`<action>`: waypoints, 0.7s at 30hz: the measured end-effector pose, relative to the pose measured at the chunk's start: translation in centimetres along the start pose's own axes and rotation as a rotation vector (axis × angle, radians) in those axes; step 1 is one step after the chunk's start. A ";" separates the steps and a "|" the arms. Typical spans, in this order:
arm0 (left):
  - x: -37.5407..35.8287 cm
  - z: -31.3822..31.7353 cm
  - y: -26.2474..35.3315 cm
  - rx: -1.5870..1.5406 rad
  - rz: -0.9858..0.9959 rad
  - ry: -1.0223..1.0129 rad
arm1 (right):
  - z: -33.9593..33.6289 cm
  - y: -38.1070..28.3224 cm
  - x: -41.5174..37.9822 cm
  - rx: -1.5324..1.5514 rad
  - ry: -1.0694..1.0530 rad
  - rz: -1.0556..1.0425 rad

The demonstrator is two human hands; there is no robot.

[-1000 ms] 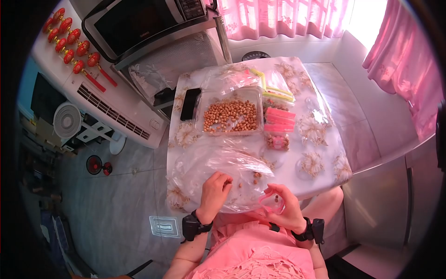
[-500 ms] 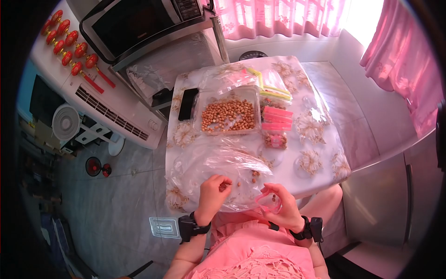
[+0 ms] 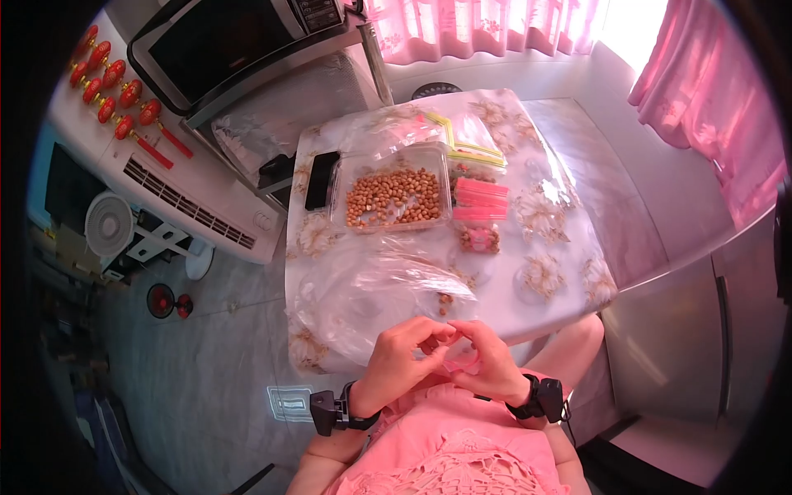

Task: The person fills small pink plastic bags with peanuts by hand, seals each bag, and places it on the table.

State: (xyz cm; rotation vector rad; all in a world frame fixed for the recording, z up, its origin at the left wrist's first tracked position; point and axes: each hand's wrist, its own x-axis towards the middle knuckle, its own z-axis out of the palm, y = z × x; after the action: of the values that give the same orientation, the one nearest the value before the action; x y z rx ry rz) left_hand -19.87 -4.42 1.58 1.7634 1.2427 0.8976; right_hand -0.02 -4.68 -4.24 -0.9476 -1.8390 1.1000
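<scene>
Left hand (image 3: 404, 355) has shifted to meet the right hand (image 3: 492, 363) at lower centre; whether its bent fingers hold anything, I cannot tell. Right fingers curl closely around a pink bag (image 3: 464, 362). Brown nuts (image 3: 394, 196) lie upper centre.

Small pink bag (image 3: 464, 364) mostly covered by fingers of left hand (image 3: 406, 356) and right hand (image 3: 492, 361); contents can't be made out. Left fingertips overlap right ones, so unclear whether left grips the bag. Near part of clear plastic sheet (image 3: 355, 285) hidden behind left hand. Few nuts (image 3: 444, 302) on it, too small to identify. Pink-topped packets (image 3: 480, 202): contents partly masked by their tops. Round black item (image 3: 436, 89) half blocked by counter's (image 3: 520, 318) far edge. Microwave (image 3: 231, 54) cut off at top, lettering unreadable. Pink curtain (image 3: 495, 33) cut off at top. Far-left shelf clutter dark, blurred.
</scene>
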 end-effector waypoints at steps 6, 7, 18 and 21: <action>-0.1 0.3 0.3 -0.067 0.063 0.054 | 0.2 -0.1 0.0 0.018 -0.003 0.006; -0.1 0.5 0.2 -0.106 0.102 0.042 | 0.3 0.0 0.0 0.003 -0.012 0.004; 0.0 -0.8 -5.4 0.232 -0.058 0.167 | -0.7 0.4 -0.5 0.062 0.041 0.116; 0.0 0.1 -7.1 0.278 -0.121 0.147 | -0.8 0.4 -0.4 0.037 0.053 0.040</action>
State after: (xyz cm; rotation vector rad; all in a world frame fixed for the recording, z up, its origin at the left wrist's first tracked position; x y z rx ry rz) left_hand -22.68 -2.87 -4.80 1.8367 1.6166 0.8279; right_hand 0.96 -4.58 -4.46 -0.9865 -1.7585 1.1187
